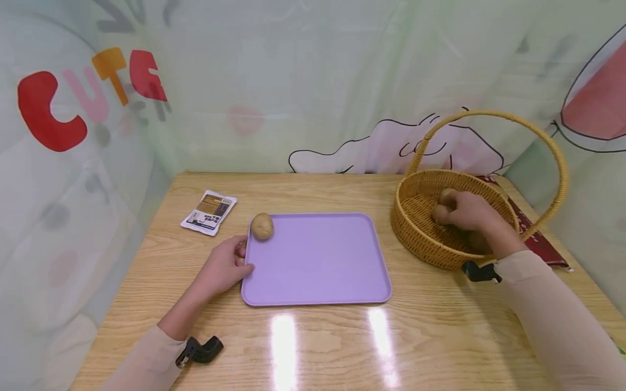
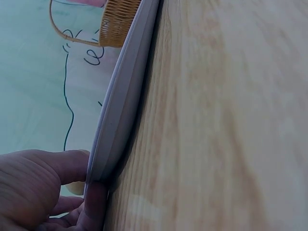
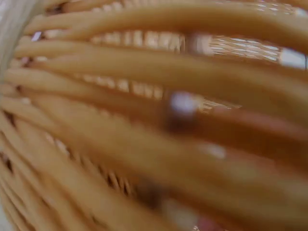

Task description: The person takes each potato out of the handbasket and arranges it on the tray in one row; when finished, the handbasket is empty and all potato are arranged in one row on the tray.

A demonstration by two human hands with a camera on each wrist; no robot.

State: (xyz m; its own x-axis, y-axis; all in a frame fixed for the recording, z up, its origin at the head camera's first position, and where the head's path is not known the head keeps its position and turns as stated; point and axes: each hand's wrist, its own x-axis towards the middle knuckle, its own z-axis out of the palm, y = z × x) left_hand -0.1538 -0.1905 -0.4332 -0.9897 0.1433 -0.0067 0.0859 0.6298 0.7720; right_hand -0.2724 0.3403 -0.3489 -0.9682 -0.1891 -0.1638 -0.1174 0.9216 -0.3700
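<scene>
From the head view, I have a potato point(image 1: 262, 226) on the lilac tray point(image 1: 318, 260), in its far-left corner. My right hand point(image 1: 467, 209) is down inside the wicker basket point(image 1: 415, 241), its fingers appearing to grip a second potato point(image 1: 441, 214); the right wrist view is mostly blurred weave, so I can't confirm the exact hold. I judge the potatoes firm, with modest weight and a dry skin that won't slip much, though rounded enough to roll; I'd take one across its middle, thumb against fingers. My left hand point(image 1: 225, 266) pinches the tray's left rim, thumb above and fingers below. The tray looks light, stiff and smooth.

Below is a wood-grain table point(image 1: 332, 347), glossy with two bright reflections. A printed packet point(image 1: 209, 213) lies beyond my left hand, and a dark red package point(image 1: 540, 244) sits beside the basket. A cartoon-printed curtain point(image 1: 293, 81) hangs behind.
</scene>
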